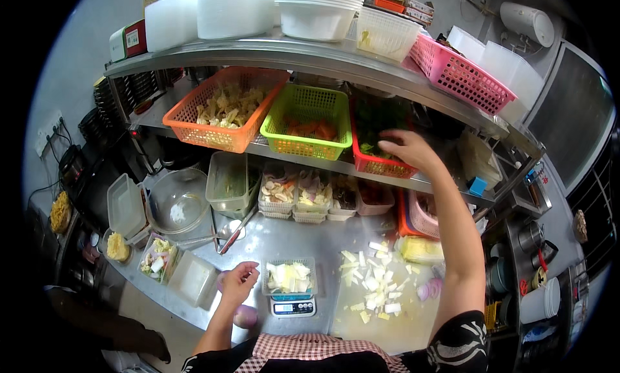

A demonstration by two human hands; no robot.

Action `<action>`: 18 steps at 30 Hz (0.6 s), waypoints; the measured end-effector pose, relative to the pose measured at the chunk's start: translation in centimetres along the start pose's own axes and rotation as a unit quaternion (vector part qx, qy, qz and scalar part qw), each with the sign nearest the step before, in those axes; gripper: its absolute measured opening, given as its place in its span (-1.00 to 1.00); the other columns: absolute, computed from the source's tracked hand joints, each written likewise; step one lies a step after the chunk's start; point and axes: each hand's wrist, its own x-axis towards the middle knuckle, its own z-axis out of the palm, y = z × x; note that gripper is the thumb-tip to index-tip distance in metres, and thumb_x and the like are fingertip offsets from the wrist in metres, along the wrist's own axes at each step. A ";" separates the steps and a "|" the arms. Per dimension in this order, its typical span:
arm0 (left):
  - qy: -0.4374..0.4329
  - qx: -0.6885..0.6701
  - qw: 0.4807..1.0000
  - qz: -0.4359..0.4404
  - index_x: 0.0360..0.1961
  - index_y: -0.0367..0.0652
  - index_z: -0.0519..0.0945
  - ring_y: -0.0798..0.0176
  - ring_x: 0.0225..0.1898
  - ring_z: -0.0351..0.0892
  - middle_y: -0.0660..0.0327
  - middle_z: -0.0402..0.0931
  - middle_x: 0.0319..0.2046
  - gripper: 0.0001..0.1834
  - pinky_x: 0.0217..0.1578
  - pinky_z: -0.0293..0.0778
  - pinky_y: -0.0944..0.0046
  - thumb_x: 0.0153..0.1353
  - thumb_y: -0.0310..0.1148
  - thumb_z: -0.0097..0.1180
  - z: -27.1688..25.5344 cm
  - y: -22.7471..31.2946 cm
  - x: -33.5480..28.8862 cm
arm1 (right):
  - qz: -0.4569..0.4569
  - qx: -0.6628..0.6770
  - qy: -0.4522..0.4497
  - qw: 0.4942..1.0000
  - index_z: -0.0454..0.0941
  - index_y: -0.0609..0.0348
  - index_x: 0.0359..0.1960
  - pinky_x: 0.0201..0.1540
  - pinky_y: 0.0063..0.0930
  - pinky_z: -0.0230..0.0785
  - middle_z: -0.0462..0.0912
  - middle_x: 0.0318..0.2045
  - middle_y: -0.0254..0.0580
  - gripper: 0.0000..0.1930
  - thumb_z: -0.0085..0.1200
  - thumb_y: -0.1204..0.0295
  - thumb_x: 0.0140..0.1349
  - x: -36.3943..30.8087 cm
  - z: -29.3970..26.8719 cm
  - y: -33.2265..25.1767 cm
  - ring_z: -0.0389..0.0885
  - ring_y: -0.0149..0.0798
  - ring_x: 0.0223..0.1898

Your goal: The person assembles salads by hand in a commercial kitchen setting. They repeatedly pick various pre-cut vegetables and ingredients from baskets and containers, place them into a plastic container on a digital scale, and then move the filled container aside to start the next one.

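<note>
My right hand [408,148] reaches over the front of a red basket [385,166] of dark green leafy vegetables [378,122]. Its thumb and fingers look apart, with nothing plainly between them. Low on the left, my left hand [237,282] hovers loosely open, holding nothing, beside a purple onion [245,317]. Between my arms, a clear plastic tub of chopped pale cabbage [289,278] rests on a small digital scale [293,308]. More cut cabbage pieces [374,284], a piece of napa cabbage [418,250] and purple onion slices [429,290] lie on the cutting board [361,328].
An orange basket [213,139] and a green basket [307,148] share the shelf with the red one. Filled tubs [313,195] line up beneath. Leftward are a steel bowl [177,202], a ladle [229,229] and an empty tub [192,279]. A pink basket [462,76] sits overhead.
</note>
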 end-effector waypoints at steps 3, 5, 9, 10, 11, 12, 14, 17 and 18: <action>0.003 0.019 1.000 0.001 0.03 -0.21 0.62 0.59 -0.39 0.45 0.43 0.59 -0.36 -0.70 -0.37 0.38 0.49 0.29 -0.39 0.24 0.0 -0.1 -0.3 | 0.019 -0.162 -0.040 0.986 0.46 0.06 0.32 0.08 -0.36 0.46 0.68 0.01 0.06 -0.23 0.29 -0.08 0.13 4.8 2.4 0.7 0.66 -0.18 -0.03; 0.004 -0.008 1.000 0.005 0.03 -0.21 0.62 0.59 -0.40 0.44 0.44 0.58 -0.36 -0.70 -0.37 0.38 0.50 0.29 -0.40 0.23 -0.2 -1.9 -0.7 | 0.027 -0.236 -0.055 0.970 0.44 0.02 0.34 0.11 -0.35 0.45 0.66 0.07 0.09 -0.16 0.32 -0.13 0.05 7.1 4.4 2.0 0.64 -0.14 0.03; -0.011 -0.041 0.999 0.012 0.02 -0.20 0.62 0.59 -0.42 0.42 0.45 0.54 -0.37 -0.72 -0.37 0.38 0.50 0.30 -0.42 0.21 -0.7 -2.0 -1.2 | 0.020 -0.231 -0.029 0.972 0.47 -0.09 0.30 0.11 -0.21 0.50 0.56 0.20 0.02 -0.35 0.26 0.06 0.15 9.2 3.4 4.8 0.54 -0.06 0.18; -0.009 -0.049 0.999 0.015 0.02 -0.20 0.62 0.59 -0.43 0.41 0.45 0.53 -0.37 -0.72 -0.37 0.38 0.50 0.30 -0.42 0.21 -1.0 -2.1 -1.5 | 0.031 -0.184 -0.005 0.982 0.54 -0.07 0.22 0.05 -0.26 0.52 0.62 0.12 -0.05 -0.44 0.29 0.17 0.15 9.3 2.5 5.1 0.59 -0.11 0.08; -0.007 -0.056 0.998 0.017 0.02 -0.20 0.62 0.59 -0.44 0.41 0.45 0.52 -0.37 -0.73 -0.37 0.38 0.50 0.31 -0.43 0.20 -1.1 -2.3 -1.7 | 0.043 -0.136 0.018 0.990 0.61 -0.04 0.13 -0.02 -0.31 0.55 0.68 0.04 -0.12 -0.53 0.33 0.28 0.16 9.3 1.8 5.2 0.63 -0.17 -0.01; -0.002 -0.055 0.998 0.017 0.02 -0.20 0.62 0.58 -0.44 0.41 0.45 0.53 -0.37 -0.73 -0.38 0.38 0.50 0.30 -0.43 0.21 -1.2 -2.4 -1.8 | 0.066 -0.082 0.038 0.994 0.63 -0.03 0.09 -0.11 -0.32 0.56 0.69 0.01 -0.17 -0.59 0.31 0.35 0.17 9.2 1.4 5.2 0.63 -0.20 -0.04; 0.004 -0.053 0.998 0.019 0.01 -0.20 0.62 0.58 -0.45 0.42 0.43 0.54 -0.38 -0.74 -0.39 0.38 0.50 0.30 -0.43 0.21 -1.3 -2.4 -1.9 | 0.112 0.029 0.082 0.990 0.67 -0.02 0.01 -0.29 -0.35 0.60 0.70 -0.05 -0.27 -0.67 0.27 0.49 0.19 8.8 0.4 5.3 0.63 -0.26 -0.12; 0.006 -0.042 0.999 0.022 0.00 -0.21 0.62 0.58 -0.46 0.41 0.42 0.57 -0.39 -0.74 -0.40 0.38 0.50 0.30 -0.43 0.21 -1.0 -2.0 -1.7 | 0.070 0.118 0.176 0.975 0.69 0.01 -0.03 -0.47 -0.48 0.55 0.69 -0.15 -0.30 -0.71 0.26 0.55 0.19 7.3 0.3 6.2 0.62 -0.36 -0.22; 0.004 -0.042 0.999 0.031 0.00 -0.22 0.63 0.58 -0.46 0.41 0.41 0.57 -0.40 -0.74 -0.41 0.37 0.50 0.30 -0.43 0.21 -0.8 -1.8 -1.5 | 0.058 0.111 0.184 0.975 0.69 0.04 -0.05 -0.46 -0.48 0.55 0.69 -0.17 -0.29 -0.72 0.24 0.57 0.20 6.6 -0.4 6.1 0.62 -0.37 -0.24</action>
